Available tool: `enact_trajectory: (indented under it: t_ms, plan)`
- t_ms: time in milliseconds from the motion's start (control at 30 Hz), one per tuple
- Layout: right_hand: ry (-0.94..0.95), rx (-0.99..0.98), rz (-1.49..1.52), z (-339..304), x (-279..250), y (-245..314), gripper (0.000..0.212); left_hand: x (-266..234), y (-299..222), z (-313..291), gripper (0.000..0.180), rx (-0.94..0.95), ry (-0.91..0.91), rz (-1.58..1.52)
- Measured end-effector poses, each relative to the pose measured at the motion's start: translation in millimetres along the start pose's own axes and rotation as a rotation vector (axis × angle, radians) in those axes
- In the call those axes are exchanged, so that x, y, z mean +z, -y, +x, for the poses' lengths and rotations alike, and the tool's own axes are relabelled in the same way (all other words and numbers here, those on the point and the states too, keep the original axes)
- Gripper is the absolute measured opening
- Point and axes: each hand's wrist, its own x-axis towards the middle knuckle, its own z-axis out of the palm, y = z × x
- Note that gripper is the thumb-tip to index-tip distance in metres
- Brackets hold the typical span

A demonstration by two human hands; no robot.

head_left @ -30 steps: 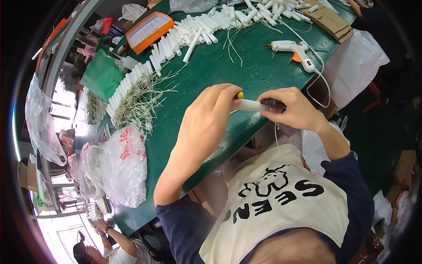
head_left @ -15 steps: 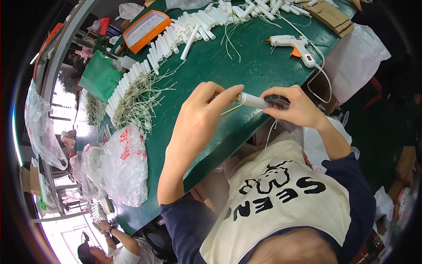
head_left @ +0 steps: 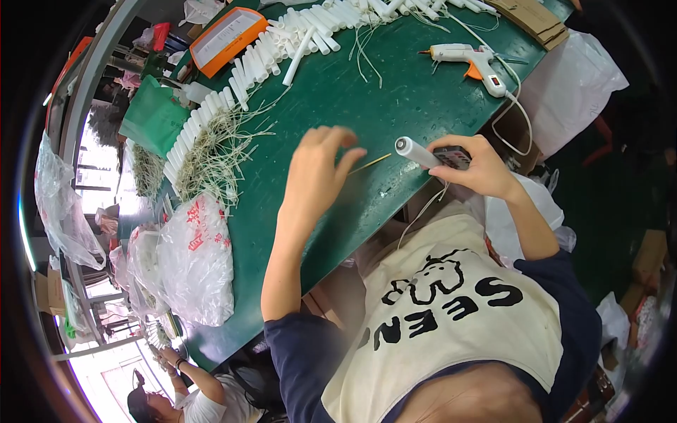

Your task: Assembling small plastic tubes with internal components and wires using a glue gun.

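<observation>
My right hand (head_left: pixel 483 173) is closed around a white plastic tube (head_left: pixel 419 153) and a small dark, flat block (head_left: pixel 455 156) beside it. The tube's near-round end faces up and left, with a dark centre showing. Thin pale cord (head_left: pixel 422 211) hangs below this hand toward my lap. My left hand (head_left: pixel 319 166) hovers over the table, apart from the tube. Its thumb and forefinger are spread, slightly blurred, and nothing shows between them. Near its thumb, a thin yellowish stick (head_left: pixel 374 163) lies close to the green tabletop (head_left: pixel 317 106).
A white-and-orange glue gun (head_left: pixel 469 63) lies at the right with its cable curling off the edge. White tubes (head_left: pixel 257 65) with tangled cords line the far and left sides. An orange box (head_left: pixel 227 41) and plastic bags (head_left: pixel 197 261) stand left; another person (head_left: pixel 204 391) sits lower left.
My left hand has let go of the tube's end and drawn back to the left, its fingers parting. The tube now tilts more upright in my right hand, its end uncovered.
</observation>
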Motion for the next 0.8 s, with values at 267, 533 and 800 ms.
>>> enact_trajectory:
  t_ms: [267,533,800]
  plan:
    - [0.048,0.008,-0.04,-3,-2,-2,0.027,14,12,-9,0.014,-0.122,0.218,0.009]
    - [0.006,-0.037,-0.053,-5,1,-10,0.026,-6,-7,0,0.017,-0.451,0.206,-0.685]
    - [0.029,-0.098,-0.022,-4,3,-5,0.026,-6,-23,6,0.027,-0.611,0.46,-1.247]
